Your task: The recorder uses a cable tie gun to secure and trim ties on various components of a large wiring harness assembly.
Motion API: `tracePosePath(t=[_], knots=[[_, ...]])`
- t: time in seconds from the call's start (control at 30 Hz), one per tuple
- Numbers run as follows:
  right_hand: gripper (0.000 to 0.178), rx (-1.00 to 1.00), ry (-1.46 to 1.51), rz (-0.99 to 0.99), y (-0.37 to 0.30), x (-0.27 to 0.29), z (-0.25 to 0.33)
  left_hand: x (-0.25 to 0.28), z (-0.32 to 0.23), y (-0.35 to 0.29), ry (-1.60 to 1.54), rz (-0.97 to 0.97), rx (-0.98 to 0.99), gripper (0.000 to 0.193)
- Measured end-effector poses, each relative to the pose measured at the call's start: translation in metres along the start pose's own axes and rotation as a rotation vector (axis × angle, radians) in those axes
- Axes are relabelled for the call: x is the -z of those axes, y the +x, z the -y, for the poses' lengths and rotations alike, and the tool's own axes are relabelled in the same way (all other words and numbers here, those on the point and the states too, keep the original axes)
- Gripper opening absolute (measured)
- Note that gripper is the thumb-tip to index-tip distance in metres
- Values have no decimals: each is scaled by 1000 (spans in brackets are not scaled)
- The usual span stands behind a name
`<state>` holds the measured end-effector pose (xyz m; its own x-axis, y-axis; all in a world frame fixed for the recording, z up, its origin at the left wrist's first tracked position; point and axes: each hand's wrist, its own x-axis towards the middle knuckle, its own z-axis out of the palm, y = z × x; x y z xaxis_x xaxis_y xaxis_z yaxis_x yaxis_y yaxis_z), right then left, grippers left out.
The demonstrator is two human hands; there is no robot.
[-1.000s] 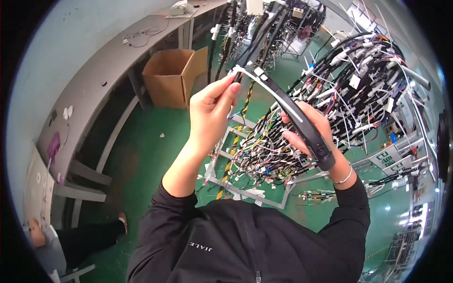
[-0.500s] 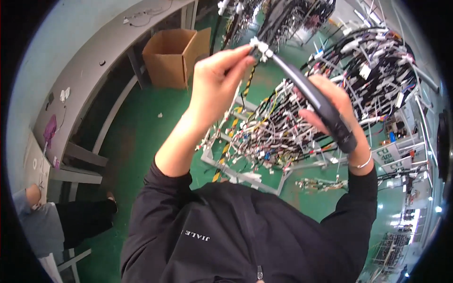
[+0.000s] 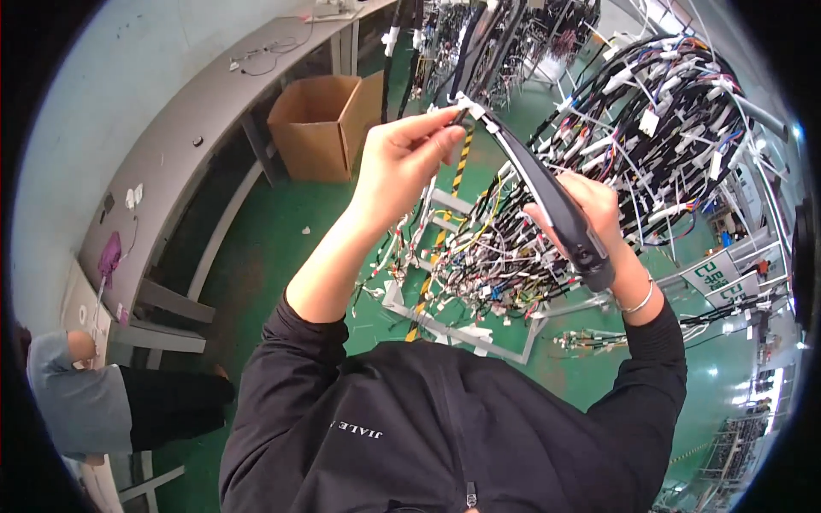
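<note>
We pinch a small dark piece (image 3: 460, 118) in our left hand (image 3: 395, 167) — our right hand (image 3: 598, 208) grips a long black handheld tool (image 3: 552, 195).

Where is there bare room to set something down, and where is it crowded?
The bench has a bare stretch between the black ring and the cable. The floor is open between the bench and the left forearm, bar a white scrap. Crowded: beyond the right hand, where wire harnesses bunch.
</note>
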<state>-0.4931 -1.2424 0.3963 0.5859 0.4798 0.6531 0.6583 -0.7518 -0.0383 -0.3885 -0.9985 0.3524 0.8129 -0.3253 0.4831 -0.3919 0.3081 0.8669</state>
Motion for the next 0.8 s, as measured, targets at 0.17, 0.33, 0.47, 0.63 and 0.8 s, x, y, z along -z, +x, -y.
tracePosePath(t=[0.17, 0.33, 0.47, 0.63, 0.8], knots=[[38, -58, 46, 92, 19, 14, 7, -13, 4, 5, 16, -34, -77, 46], [37, -30, 65, 25, 14, 9, -1, -18, 2, 6, 124, -78, -121, 48], [22, -48, 46, 70, 12, 13, 4, -15, 4, 4, 98, -27, -51, 51], [26, -27, 13, -61, -6, 8, 1, -6, -2, 4, -107, 38, 16, 42], [35, -61, -445, -29, -14, 11, 21, -21, -10, 13, -168, 111, 98, 44]])
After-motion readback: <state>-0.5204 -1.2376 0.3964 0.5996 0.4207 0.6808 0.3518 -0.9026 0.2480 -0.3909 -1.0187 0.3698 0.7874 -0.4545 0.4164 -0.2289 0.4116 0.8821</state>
